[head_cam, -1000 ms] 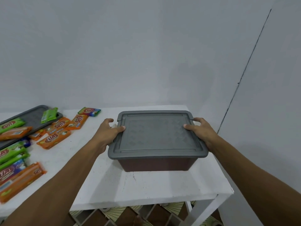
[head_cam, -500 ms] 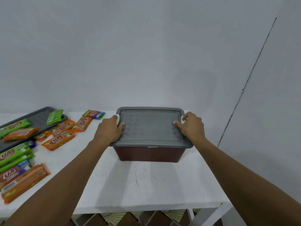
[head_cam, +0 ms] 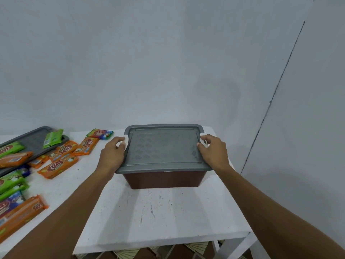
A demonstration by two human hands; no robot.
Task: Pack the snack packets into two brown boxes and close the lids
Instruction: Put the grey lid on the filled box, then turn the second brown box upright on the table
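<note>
The brown box [head_cam: 165,179] now sits farther back on the white tabletop [head_cam: 158,217]; left hand [head_cam: 112,156] and right hand [head_cam: 213,153] each close their grip on its grey lid [head_cam: 163,146]

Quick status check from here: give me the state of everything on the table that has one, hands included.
brown box: upright on the white table, lid on.
grey lid: lying flat on the box, covering it.
left hand: gripping the lid's left edge.
right hand: gripping the lid's right edge.
snack packets: loose on the table, unpacked.
second grey lid: off any box, flat on the table, packets on it.
</note>
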